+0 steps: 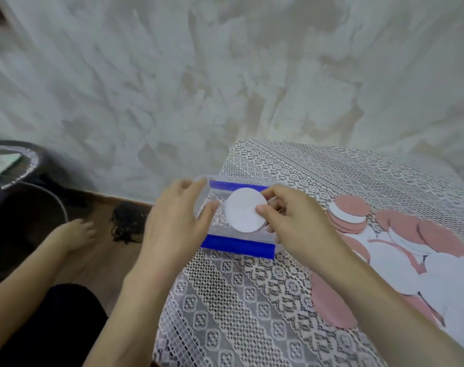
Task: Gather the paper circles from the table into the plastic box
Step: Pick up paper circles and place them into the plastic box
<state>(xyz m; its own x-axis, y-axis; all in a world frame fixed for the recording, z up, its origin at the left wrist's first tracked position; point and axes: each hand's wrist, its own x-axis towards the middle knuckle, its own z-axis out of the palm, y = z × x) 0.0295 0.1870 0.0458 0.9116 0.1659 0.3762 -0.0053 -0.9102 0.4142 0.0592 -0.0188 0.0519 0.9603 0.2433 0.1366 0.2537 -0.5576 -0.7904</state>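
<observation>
A clear plastic box (236,243) with blue clips on its long sides stands at the left edge of the lace-covered table. My right hand (297,221) pinches a white paper circle (245,213) between thumb and fingers, holding it over the box's opening. My left hand (177,221) grips the box's left end, thumb on the inside of the wall. A heap of pink and white paper circles (411,250) lies on the table to the right, with a small stack (348,214) at its far end.
The lace tablecloth (238,308) covers the table, which ends just left of the box. Below on the wooden floor are a bare foot (74,234), a bundle of black cable (127,223) and a dark round stand (16,165) at far left. A plastered wall rises behind.
</observation>
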